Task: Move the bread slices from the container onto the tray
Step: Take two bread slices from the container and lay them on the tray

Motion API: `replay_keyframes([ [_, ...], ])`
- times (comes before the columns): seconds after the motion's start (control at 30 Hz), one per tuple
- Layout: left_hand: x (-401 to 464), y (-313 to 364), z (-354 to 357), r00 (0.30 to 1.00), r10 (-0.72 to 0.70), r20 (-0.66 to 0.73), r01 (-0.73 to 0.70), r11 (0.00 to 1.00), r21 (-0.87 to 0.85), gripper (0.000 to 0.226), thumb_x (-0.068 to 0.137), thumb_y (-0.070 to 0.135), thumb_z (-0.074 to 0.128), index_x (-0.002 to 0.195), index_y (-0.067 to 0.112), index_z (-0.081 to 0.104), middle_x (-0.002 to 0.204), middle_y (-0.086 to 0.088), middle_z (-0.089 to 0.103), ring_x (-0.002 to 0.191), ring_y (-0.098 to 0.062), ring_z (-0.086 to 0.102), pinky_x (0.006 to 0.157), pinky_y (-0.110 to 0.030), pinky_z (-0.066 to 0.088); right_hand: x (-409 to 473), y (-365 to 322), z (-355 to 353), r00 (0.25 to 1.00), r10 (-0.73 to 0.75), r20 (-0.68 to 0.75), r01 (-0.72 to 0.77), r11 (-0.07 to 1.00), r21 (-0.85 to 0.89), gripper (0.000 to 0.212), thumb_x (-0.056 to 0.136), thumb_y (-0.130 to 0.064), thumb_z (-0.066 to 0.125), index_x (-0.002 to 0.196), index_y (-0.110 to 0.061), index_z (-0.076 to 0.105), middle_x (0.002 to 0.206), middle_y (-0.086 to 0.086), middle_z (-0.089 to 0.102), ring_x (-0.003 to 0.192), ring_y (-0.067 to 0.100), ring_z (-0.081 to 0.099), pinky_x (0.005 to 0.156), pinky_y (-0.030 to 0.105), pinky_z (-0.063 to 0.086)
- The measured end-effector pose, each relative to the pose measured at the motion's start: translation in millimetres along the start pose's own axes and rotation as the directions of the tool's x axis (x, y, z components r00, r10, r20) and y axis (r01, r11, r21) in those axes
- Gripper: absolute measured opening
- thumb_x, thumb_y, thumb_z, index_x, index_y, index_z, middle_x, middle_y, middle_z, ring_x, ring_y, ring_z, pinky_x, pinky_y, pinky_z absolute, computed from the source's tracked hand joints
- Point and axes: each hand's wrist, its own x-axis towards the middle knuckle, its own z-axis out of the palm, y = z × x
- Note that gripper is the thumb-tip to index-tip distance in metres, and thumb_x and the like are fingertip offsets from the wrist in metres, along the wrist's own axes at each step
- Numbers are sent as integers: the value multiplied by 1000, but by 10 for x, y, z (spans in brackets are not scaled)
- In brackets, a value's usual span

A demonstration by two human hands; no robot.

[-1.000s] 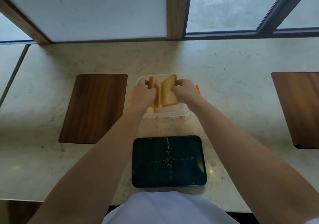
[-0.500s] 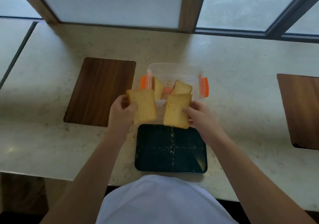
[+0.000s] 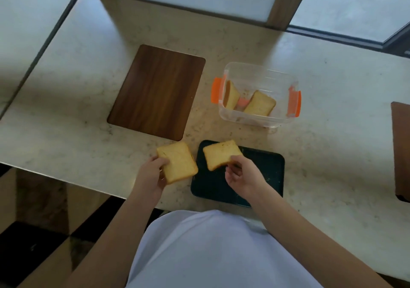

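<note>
Bread slices have left the container since half a second ago: I now hold the left slice (image 3: 177, 162) in my left hand (image 3: 153, 174), pinched at its near-left edge, just left of the tray (image 3: 261, 176) and over the table (image 3: 332, 154). My right hand (image 3: 241, 176) grips the right slice (image 3: 220, 154) by its near-right corner, above the tray's far-left part. Both are golden, squarish and toasted-looking. Two more slices (image 3: 259, 104) lean inside the clear container (image 3: 259, 70) with orange clips, just beyond the tray. A wooden board (image 3: 157, 92) lies to the left.
</note>
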Motion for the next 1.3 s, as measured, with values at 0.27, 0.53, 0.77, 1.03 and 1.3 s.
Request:
replay_keyframes([
  [0.27, -24, 71, -125, 1000, 28, -8, -28, 1000, 14, 41, 88, 9, 60, 129, 11, 57, 121, -11, 63, 107, -31, 62, 63, -37, 58, 41, 276, 119, 1000, 18, -16, -18, 1000, 18, 14, 88, -7, 71, 100, -2, 67, 91, 14, 69, 83, 22, 69, 60, 28, 59],
  [0.53, -31, 63, -204, 1000, 7, 14, -8, 999, 50, 41, 89, 9, 61, 129, 12, 56, 123, -11, 61, 109, -32, 61, 67, -40, 58, 95, 382, 160, 993, -15, -121, 5, 997, -83, 14, 90, -9, 72, 101, -3, 65, 98, 13, 69, 82, 21, 70, 63, 30, 59],
  [0.77, -4, 44, -198, 1000, -4, 30, 2, 998, 66, 43, 90, 9, 60, 133, 11, 53, 127, -12, 59, 113, -33, 59, 73, -42, 57, 46, 373, 151, 992, -50, -114, 43, 997, -65, 3, 92, 4, 59, 91, 2, 60, 111, 27, 67, 105, 32, 69, 92, 39, 58],
  [1.03, -14, 12, -171, 998, -19, 65, 14, 997, 82, 39, 90, 9, 61, 129, 13, 56, 126, -12, 59, 112, -33, 59, 65, -38, 60, 55, 381, 188, 999, 43, -30, -37, 981, 189, 44, 93, 10, 47, 137, 6, 44, 134, 21, 48, 95, 27, 62, 87, 32, 54],
  [1.3, -27, -46, -187, 996, -51, 74, 43, 993, 107, 32, 89, 7, 61, 121, 12, 59, 125, -15, 59, 110, -35, 60, 62, -39, 60, -7, 436, 318, 997, 69, 15, -70, 989, 129, 48, 92, 19, 48, 139, 12, 37, 145, 35, 40, 127, 41, 52, 105, 42, 48],
])
